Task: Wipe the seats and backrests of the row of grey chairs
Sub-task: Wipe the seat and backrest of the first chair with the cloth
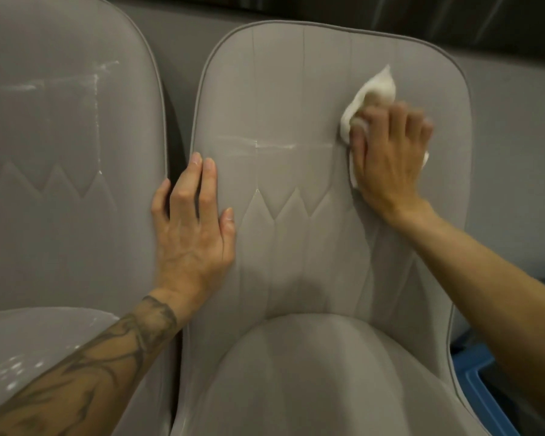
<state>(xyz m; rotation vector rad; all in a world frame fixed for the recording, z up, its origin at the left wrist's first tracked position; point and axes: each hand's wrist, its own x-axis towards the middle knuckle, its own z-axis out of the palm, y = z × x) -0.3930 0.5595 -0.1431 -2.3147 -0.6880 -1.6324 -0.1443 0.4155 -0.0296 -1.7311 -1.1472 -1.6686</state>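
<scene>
Wiping is midway on one backrest (296, 247): the right hand (387, 158) grips a white cloth (375, 89) against its upper right, while the left hand (192, 228) rests flat and empty. White streaks (274, 146) remain at its centre, and the left chair (60, 152) looks undone.

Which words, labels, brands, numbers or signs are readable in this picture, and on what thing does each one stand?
None can be read.
The left chair and right chair bear no text.
The cloth in the right hand bears none.
The blue thing at lower right shows none.
The tattoo on the left forearm is blurred; no letters show in it.
</scene>
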